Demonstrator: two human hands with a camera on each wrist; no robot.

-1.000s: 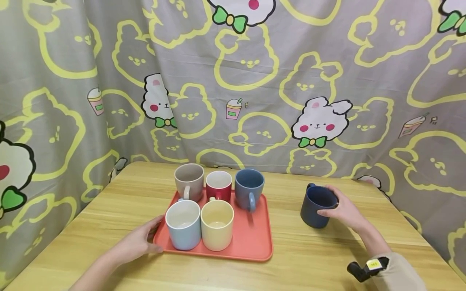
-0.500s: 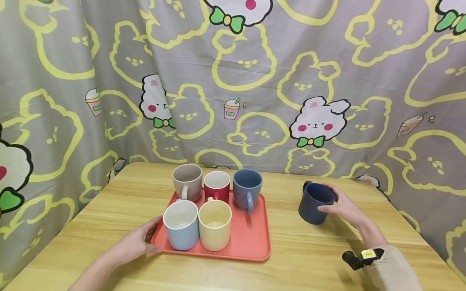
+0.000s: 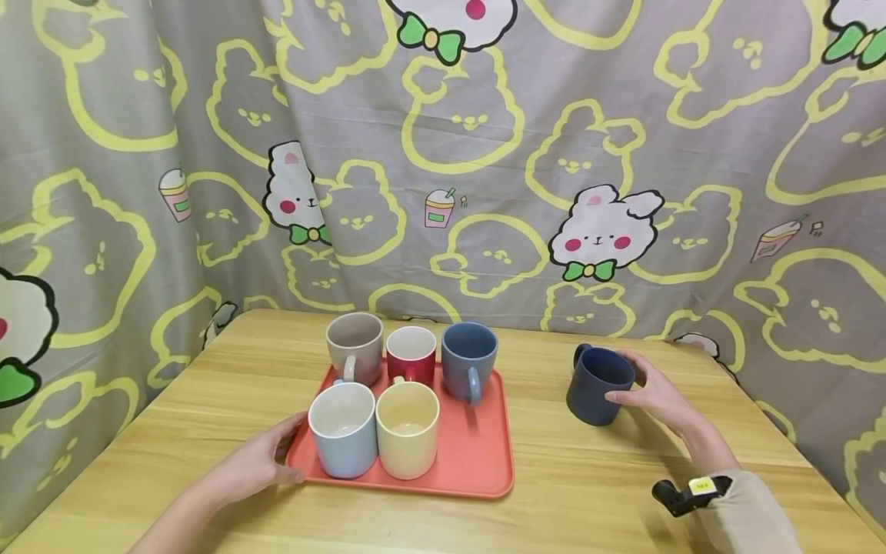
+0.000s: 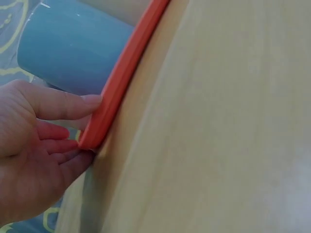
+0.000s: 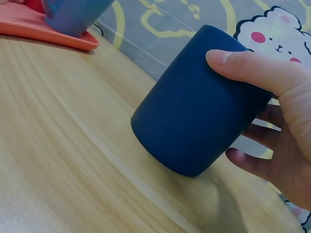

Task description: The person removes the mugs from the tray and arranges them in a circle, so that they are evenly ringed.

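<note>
My right hand grips a dark navy mug at the right of the table, with the thumb on its near side. In the right wrist view the mug hides part of the fingers; whether its base touches the table I cannot tell. My left hand holds the front left corner of the red tray. The left wrist view puts the thumb on the tray's rim and fingertips at the corner's underside. Up front on the tray stand a light blue mug and a cream mug.
Behind those two stand a grey mug, a smaller red mug and a medium blue mug, all on the tray. The wooden table ends at a patterned grey curtain.
The navy mug has shifted slightly away from me or upward in my right hand. The tray and its mugs hold their place under my left hand; the head view has turned slightly.
</note>
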